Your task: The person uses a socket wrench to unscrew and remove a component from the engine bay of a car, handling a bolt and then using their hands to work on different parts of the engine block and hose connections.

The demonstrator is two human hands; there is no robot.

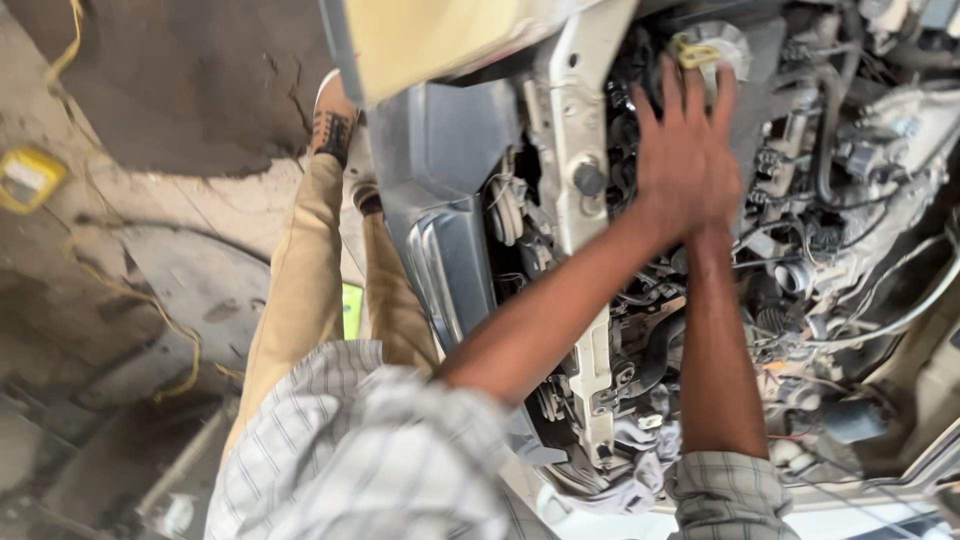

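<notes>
Person leans over an open engine bay (800,200), both arms reaching in. Left hand (685,150) lies on top, fingers spread flat over a dark component just below a round cap with a yellow tab (705,48) — it looks like pressing or bracing, nothing enclosed. Right hand (712,238) is hidden beneath the left; only the wrist shows, so its grip cannot be told. White front crossmember (580,130) stands just beside — hoses and wiring crowd the right.

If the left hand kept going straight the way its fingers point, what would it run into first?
Probably the round pale cap with the yellow tab: the left hand points its fingers at it, though depth is unclear.
</notes>
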